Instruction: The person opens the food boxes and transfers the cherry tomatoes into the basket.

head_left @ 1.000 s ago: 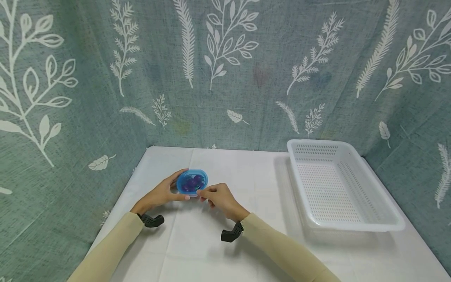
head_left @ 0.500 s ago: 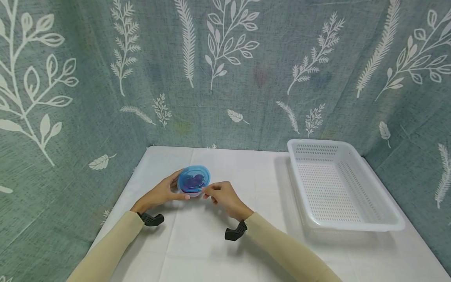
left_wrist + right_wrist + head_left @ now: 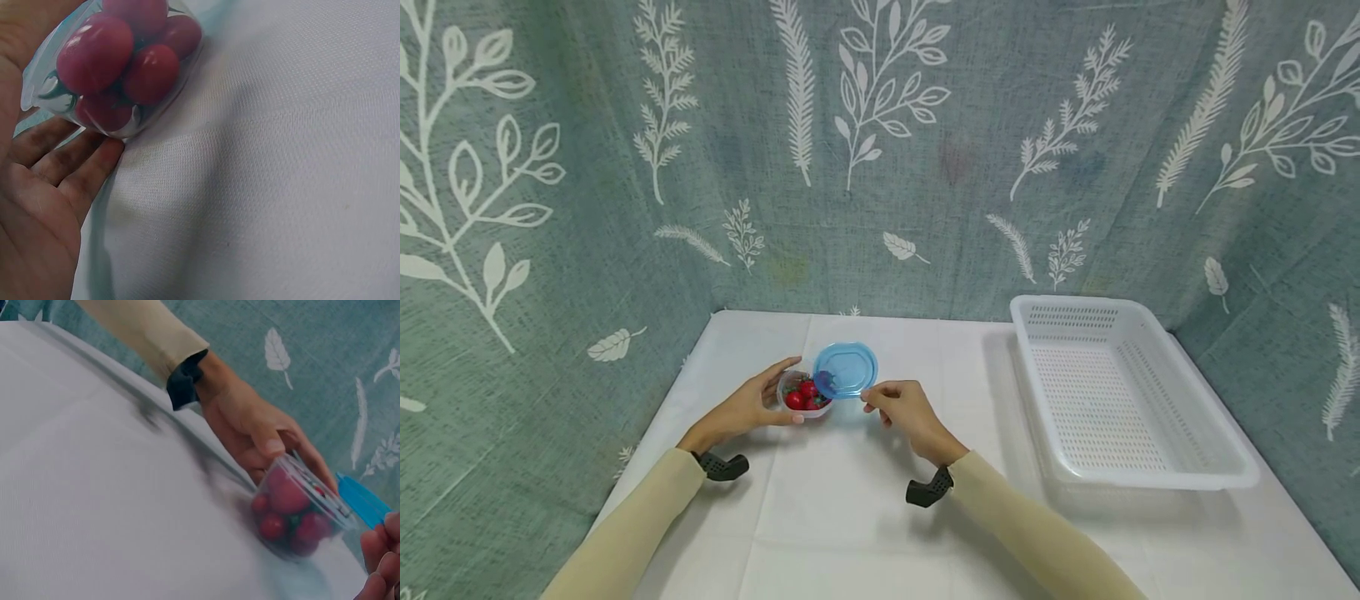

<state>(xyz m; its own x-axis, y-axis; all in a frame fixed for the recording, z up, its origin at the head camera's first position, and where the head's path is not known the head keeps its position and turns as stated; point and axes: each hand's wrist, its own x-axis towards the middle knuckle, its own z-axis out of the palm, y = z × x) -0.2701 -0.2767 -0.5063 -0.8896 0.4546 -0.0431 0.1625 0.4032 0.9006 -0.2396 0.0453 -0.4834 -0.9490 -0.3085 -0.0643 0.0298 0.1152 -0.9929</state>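
My left hand (image 3: 747, 408) holds a small clear plastic tub (image 3: 812, 413) on the left part of the table, thumb on the near side and fingers round the far side. In the tub sit several round red cherry tomatoes (image 3: 95, 53) with bits of green. My right hand (image 3: 904, 410) pinches the near right edge of a translucent blue lid (image 3: 852, 368) between thumb and fingertips. The lid is off the tub, tilted up, and overlaps its right side in the head view. In the right wrist view, the tub's open rim shows beside the lid.
A large white perforated basket (image 3: 1150, 481) stands on the right of the table. White cloth covers the table (image 3: 842, 533). A grey-green curtain (image 3: 925, 167) with white leaf prints hangs behind and at both sides.
My right hand has lifted the blue lid off the tub and moved it right, uncovering the red tomatoes. My left hand has stayed in place on the tub.
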